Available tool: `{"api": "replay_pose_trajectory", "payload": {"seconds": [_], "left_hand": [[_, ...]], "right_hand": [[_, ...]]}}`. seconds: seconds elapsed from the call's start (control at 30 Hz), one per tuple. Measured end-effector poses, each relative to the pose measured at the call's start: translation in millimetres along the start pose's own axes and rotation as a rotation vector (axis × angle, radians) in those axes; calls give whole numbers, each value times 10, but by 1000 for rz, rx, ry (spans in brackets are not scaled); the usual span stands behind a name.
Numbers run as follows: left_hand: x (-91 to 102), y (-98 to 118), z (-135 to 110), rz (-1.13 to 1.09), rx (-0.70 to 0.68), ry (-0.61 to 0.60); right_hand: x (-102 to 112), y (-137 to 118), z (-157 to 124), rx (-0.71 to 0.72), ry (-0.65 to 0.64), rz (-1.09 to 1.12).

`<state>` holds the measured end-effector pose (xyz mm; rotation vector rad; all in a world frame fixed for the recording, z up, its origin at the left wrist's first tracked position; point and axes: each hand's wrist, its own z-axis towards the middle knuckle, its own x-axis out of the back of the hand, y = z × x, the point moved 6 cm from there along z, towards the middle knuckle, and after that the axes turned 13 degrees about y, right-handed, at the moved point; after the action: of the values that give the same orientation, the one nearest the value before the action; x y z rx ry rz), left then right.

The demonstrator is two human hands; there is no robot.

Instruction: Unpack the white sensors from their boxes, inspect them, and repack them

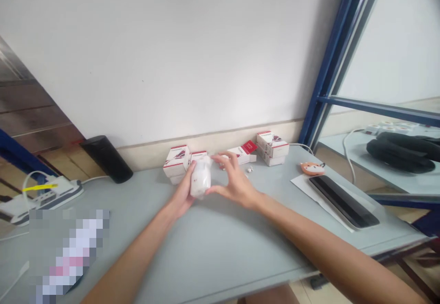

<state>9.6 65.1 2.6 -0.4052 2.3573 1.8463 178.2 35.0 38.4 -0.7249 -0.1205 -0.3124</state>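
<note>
A white, rounded block in clear plastic wrap point(200, 181), with a small reddish mark on its face, is held above the table in front of the boxes. My left hand point(184, 191) is closed around its left side and underneath. On the other side, my right hand point(237, 182) curves in, thumb at the lower right corner and fingertips at the upper right of the wrap. Just behind my left hand stand white-and-red boxes point(176, 159). Beyond my right fingers lies an opened white-and-red box point(245, 152), with small white pieces point(249, 169) near it.
More white-and-red boxes point(272, 148) are stacked by the wall. To the right are an orange animal-faced item point(312, 168) and a long black-topped device point(343, 201) over white paper. A black cylinder point(107, 158) and a power strip point(70, 194) stand at left, near a blurred-out item point(75, 253).
</note>
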Motion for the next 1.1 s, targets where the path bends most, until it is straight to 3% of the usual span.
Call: {"api": "replay_pose_trajectory", "payload": {"seconds": [0.07,0.17,0.23,0.33,0.4,0.43,0.5,0.53,0.6,0.7,0.8,0.9,1.0,1.1], "left_hand": [[11,46,-25,43,-34,14],[-11,161,-66,128,-116,55],[-73,249,-54,181,-137,65],[-290,385,63,234,-142,-16],[-533,440,187,293,-164,-145],[-666,473,254,348,-241,-191],[-902,549,385,564,-551,-145],[-1011,521,455,610,-609,-129],[-1202,414,582,670,-655,-127],[-1349,295,690,737,-667,-151],[-1276,327,640,733,-669,-161],[-1014,370,429,657,-598,-183],[-654,241,170,333,-225,-231],[-339,166,-47,180,-128,-209]], "right_hand": [[-42,-109,-36,84,-129,-141],[-55,-155,-51,75,-240,-239],[-14,-121,-12,35,-236,-244],[128,-30,114,4,-157,-193],[299,30,233,2,-32,-143],[415,63,296,-7,65,-121],[684,144,400,-37,310,-90],[817,189,433,-56,434,-78],[1037,292,469,-95,631,-59],[1252,444,487,-138,797,-59],[1361,540,494,-143,860,-62],[1341,533,500,-129,823,-8],[1184,365,491,-65,671,17],[923,113,452,14,421,14]]}}
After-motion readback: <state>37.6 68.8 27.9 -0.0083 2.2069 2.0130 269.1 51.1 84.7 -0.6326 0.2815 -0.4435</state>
